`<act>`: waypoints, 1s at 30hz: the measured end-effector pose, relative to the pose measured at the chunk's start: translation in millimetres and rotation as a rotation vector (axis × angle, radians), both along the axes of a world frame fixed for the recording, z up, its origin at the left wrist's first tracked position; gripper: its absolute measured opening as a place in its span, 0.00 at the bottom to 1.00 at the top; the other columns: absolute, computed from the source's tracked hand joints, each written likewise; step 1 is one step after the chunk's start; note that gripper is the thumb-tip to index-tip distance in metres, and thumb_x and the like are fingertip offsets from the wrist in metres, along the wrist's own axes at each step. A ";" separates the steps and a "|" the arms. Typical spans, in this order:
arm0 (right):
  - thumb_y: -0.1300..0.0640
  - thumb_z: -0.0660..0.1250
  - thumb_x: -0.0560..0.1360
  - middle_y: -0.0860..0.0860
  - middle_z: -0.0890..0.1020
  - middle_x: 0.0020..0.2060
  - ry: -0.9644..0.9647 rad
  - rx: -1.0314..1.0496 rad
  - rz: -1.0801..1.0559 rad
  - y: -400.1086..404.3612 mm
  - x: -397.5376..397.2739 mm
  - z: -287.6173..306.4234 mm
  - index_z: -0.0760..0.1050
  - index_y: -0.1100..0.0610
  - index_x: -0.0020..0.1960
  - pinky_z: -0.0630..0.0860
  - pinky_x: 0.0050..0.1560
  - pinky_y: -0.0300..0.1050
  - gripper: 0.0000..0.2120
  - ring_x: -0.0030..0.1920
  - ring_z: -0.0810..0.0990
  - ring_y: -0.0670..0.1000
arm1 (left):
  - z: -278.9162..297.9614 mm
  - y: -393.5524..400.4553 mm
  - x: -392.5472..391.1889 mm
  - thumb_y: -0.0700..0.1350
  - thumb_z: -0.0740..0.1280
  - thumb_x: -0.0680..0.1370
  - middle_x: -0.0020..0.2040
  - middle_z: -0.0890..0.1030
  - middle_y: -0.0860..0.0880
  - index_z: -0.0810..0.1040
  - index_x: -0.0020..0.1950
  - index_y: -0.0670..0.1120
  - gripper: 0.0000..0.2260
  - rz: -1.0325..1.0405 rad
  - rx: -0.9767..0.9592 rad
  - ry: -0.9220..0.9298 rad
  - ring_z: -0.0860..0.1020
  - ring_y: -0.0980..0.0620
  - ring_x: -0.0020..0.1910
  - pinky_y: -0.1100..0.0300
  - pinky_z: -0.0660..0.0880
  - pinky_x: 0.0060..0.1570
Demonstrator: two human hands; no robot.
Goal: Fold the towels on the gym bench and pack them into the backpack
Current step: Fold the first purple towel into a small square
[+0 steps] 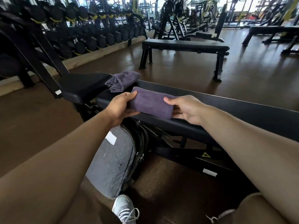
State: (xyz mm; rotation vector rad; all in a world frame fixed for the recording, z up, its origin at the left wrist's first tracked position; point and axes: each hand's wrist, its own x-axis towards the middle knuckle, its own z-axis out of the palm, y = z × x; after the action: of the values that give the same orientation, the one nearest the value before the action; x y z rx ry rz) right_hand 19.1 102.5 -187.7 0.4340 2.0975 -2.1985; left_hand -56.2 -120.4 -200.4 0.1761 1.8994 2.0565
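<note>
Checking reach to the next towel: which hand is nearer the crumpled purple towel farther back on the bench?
Left. The left hand sits just below the crumpled purple towel; the right hand is farther off, to its right.

Both hands, left hand (pixel 120 106) and right hand (pixel 186 109), grip the folded purple towel (pixel 151 104) on the bench (pixel 226 110), backpack (pixel 113 162) below.

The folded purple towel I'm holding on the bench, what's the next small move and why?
Probably lift the folded towel off the bench and lower it toward the grey backpack standing on the floor just below. The left hand and right hand each grip an end, and it looks fully folded. A second towel still lies loosely bunched further along.
</note>
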 end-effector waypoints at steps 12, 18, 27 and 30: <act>0.43 0.72 0.74 0.48 0.85 0.43 0.168 0.983 -0.022 -46.9 -32.6 -13.1 0.85 0.47 0.50 0.81 0.48 0.47 0.10 0.46 0.83 0.52 | -47.8 -63.0 -17.4 0.55 0.65 0.82 0.47 0.86 0.43 0.81 0.51 0.43 0.16 0.249 -0.375 -0.161 0.84 0.47 0.41 0.56 0.79 0.39; 0.44 0.72 0.74 0.51 0.83 0.46 0.215 1.196 0.085 -62.4 -33.7 -21.9 0.84 0.49 0.52 0.79 0.49 0.46 0.12 0.50 0.82 0.56 | -71.9 -68.3 -24.5 0.50 0.68 0.80 0.43 0.83 0.44 0.81 0.48 0.41 0.12 0.165 -0.784 -0.186 0.82 0.47 0.41 0.57 0.78 0.38; 0.44 0.72 0.74 0.51 0.83 0.43 0.204 1.245 0.157 -71.6 -39.3 -28.2 0.84 0.50 0.50 0.78 0.43 0.45 0.11 0.45 0.81 0.56 | -86.9 -35.0 -46.0 0.37 0.60 0.81 0.45 0.86 0.38 0.82 0.50 0.33 0.12 0.174 -1.086 -0.221 0.85 0.43 0.42 0.46 0.84 0.47; 0.44 0.72 0.73 0.51 0.83 0.42 0.215 1.224 0.150 -70.1 -38.7 -29.9 0.84 0.50 0.48 0.79 0.44 0.46 0.10 0.45 0.82 0.56 | -87.0 -41.6 -51.4 0.41 0.62 0.81 0.39 0.85 0.41 0.80 0.45 0.37 0.10 0.190 -1.049 -0.250 0.84 0.44 0.36 0.49 0.84 0.42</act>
State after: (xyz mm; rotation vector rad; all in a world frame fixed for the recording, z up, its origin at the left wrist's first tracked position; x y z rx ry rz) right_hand -19.6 32.4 -217.6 0.0494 3.2145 -0.6598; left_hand -107.6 -162.0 -287.3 -0.4975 2.5777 0.8629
